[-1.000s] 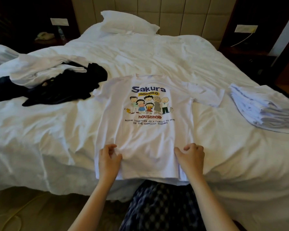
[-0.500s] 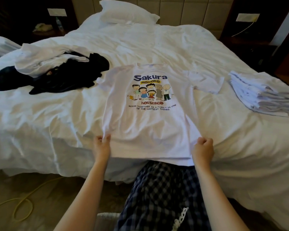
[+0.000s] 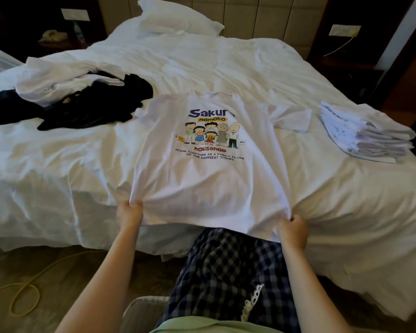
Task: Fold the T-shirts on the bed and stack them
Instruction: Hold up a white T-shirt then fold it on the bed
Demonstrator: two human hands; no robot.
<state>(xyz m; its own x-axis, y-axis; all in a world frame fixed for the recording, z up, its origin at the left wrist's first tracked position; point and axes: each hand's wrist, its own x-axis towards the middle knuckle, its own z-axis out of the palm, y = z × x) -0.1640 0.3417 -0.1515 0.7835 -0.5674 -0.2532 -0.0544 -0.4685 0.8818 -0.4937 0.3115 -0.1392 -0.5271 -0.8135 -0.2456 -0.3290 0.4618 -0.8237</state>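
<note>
A white T-shirt (image 3: pixel 209 183) with a cartoon family print lies face up near the bed's front edge, its hem hanging over the edge. My left hand (image 3: pixel 129 213) pinches the hem's left corner. The right corner is gripped by my right hand (image 3: pixel 293 230). The hem is pulled taut between them and lifted slightly. A stack of folded white T-shirts (image 3: pixel 363 135) sits on the bed at the right. At the left lies a heap of unfolded white shirts (image 3: pixel 58 80) over black garments (image 3: pixel 89 106).
The bed (image 3: pixel 202 66) has a rumpled white sheet and a pillow (image 3: pixel 178 20) by the headboard. Nightstands stand at both back corners. A yellow cable (image 3: pixel 27 289) loops on the floor at the left. My checked trousers show below the hem.
My hands slid apart from the middle of the hem to its two corners and now hold them. The shirt's lower edge has been drawn wider and tighter.
</note>
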